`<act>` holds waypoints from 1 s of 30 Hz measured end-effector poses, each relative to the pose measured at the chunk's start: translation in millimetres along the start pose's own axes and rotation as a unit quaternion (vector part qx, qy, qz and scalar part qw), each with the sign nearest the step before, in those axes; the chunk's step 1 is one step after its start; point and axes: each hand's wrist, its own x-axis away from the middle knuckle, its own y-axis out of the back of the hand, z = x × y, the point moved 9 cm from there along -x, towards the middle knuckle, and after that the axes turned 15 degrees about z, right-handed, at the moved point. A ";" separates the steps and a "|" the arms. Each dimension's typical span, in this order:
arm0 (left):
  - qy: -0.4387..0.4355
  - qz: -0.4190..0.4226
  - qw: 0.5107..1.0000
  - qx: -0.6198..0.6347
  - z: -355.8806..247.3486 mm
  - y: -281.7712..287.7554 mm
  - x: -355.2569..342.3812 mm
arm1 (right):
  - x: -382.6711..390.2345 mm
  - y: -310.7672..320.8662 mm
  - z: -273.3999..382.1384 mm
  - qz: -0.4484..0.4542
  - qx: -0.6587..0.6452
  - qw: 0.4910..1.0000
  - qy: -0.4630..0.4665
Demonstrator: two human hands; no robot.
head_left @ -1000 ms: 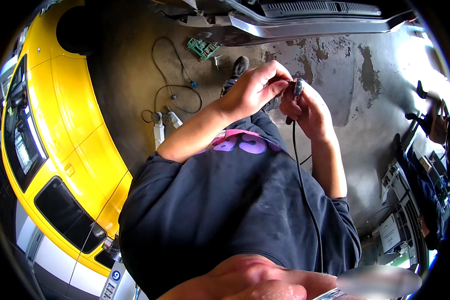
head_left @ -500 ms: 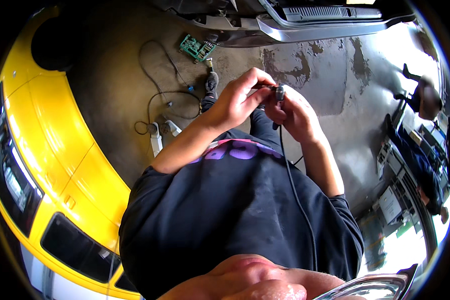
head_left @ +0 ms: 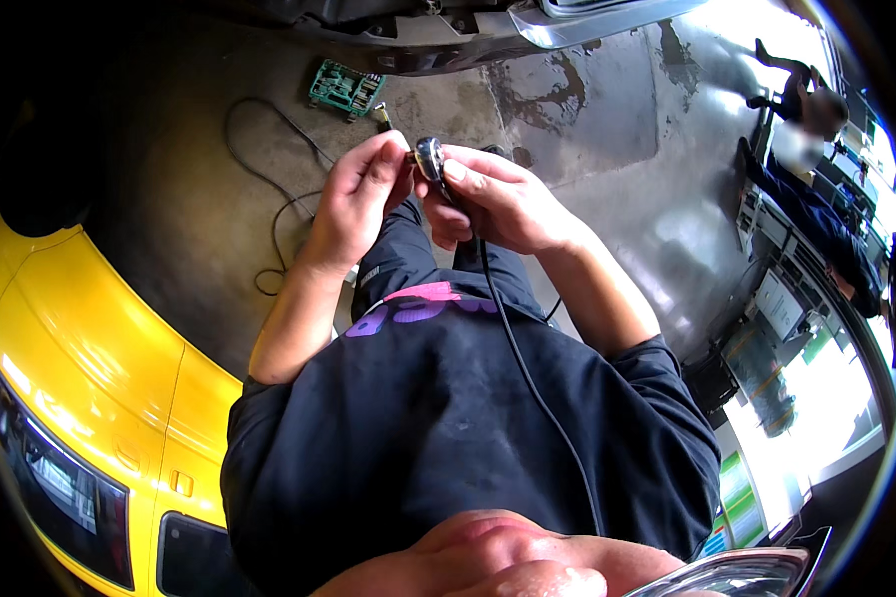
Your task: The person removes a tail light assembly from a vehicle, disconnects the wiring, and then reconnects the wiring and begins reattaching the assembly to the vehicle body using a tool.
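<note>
Head view, looking down over dark shirt with pink lettering. Left hand raised before chest, fingers curled, thumb and fingertips pinched on left edge of small round metal part. Right hand closed around right side and back of same part, index finger laid across top. Part held between both hands, above knees, roughly centre of upper frame; exact make-up of part too small to tell. Thin black cable hanging from under right hand, running down across shirt toward lower right. Both forearms bare, elbows bent outward. Concrete floor below, stained with wet dark patches near top centre. Green tool case open on floor, well beyond hands, at top left of centre. Loose black wire looped on floor left of left hand, apart from it. Small dark tool lying on floor between case and hands. Yellow car body filling lower left, glossy, with dark window at bottom edge. Grey bumper of another vehicle along top edge. Second person in dark clothes at far right, well apart, beside cluttered shelving. Bright light at lower right.
</note>
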 end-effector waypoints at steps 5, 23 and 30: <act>-0.155 -0.113 0.882 -0.430 -43.9 13.3 5.8 | -20.3 -9.8 -7.7 0.032 -0.127 0.990 0.044; -0.236 -0.313 0.766 -0.509 5.4 209.2 -17.5 | -133.5 133.8 83.6 -0.200 0.741 0.604 -0.216; 0.016 -0.243 0.844 -0.478 30.2 239.7 -44.4 | -165.7 160.1 79.2 -0.200 0.813 0.511 -0.194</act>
